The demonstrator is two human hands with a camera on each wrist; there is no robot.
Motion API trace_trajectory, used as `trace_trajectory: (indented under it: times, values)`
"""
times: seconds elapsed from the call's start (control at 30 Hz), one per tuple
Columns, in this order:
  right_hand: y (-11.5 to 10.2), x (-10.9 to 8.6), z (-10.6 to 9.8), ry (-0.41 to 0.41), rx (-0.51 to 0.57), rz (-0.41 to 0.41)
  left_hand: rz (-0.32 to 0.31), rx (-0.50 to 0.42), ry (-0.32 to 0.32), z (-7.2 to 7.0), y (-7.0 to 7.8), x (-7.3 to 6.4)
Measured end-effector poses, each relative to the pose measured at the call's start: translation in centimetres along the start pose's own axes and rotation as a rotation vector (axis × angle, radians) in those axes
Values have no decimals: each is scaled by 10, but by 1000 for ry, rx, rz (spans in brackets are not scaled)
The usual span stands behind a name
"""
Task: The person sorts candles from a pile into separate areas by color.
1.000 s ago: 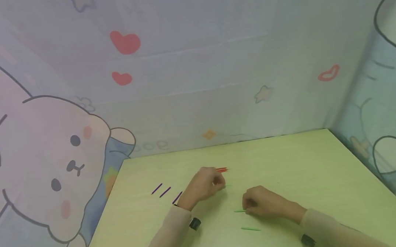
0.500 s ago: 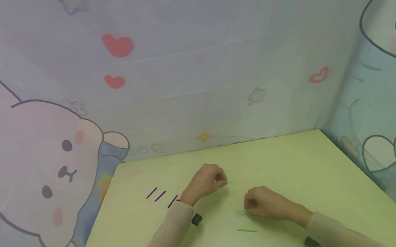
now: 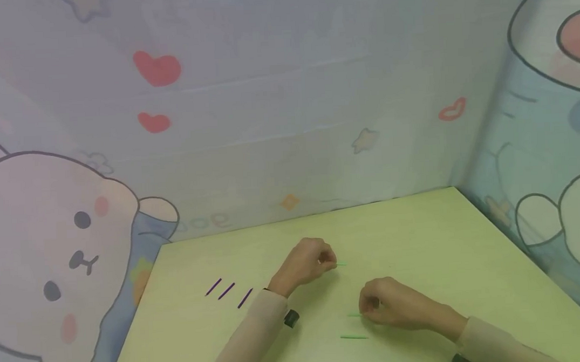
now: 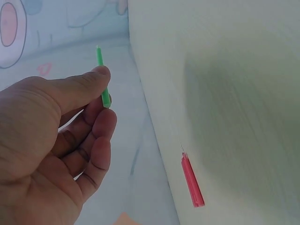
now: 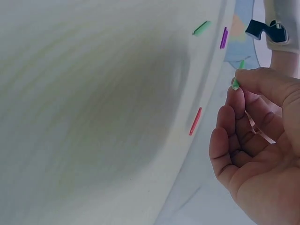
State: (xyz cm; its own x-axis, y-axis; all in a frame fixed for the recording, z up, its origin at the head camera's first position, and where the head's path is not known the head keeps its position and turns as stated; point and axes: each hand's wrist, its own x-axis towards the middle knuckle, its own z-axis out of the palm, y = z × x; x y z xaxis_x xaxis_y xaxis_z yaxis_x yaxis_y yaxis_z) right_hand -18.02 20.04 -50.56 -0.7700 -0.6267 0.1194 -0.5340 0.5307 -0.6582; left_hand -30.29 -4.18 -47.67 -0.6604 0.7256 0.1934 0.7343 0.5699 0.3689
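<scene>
My left hand [image 3: 304,262] is raised over the middle of the table, pinching a thin green candle [image 4: 99,56] between thumb and forefinger. A pale wick tip shows at its upper end. Nearer the front, my right hand [image 3: 397,304] pinches a second green candle [image 5: 236,85] between thumb and fingertips. Another green candle [image 3: 354,337] lies on the table just in front of the right hand. Red candles [image 4: 192,183] lie close together below the left hand; in the head view that hand hides them.
Three purple candles [image 3: 227,291] lie slanted, side by side, on the left part of the pale yellow-green table [image 3: 408,224]. A wall covering with cartoon prints [image 3: 268,122] rises behind the table and along its sides.
The head view has swung a little to the right. My left hand, with its green candle, has shifted right and slightly away, covering the red candles. The right hand keeps its candle.
</scene>
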Motion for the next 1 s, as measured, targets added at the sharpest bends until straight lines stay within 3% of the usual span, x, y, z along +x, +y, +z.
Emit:
trace_trajectory:
  times: [0.37,0.6,0.83,1.0]
  values:
    - [-2,-6,7,-14,-5,47,34,-11,-41,19,-4,20]
    - [-2,-8,9,-14,-17,41,87,8,-77,32,-5,41]
    - [-2,-12,12,0,-28,8,112,42,-150,47,-2,58]
    - [-5,-12,11,16,-52,-23,184,80,-160,57,2,72]
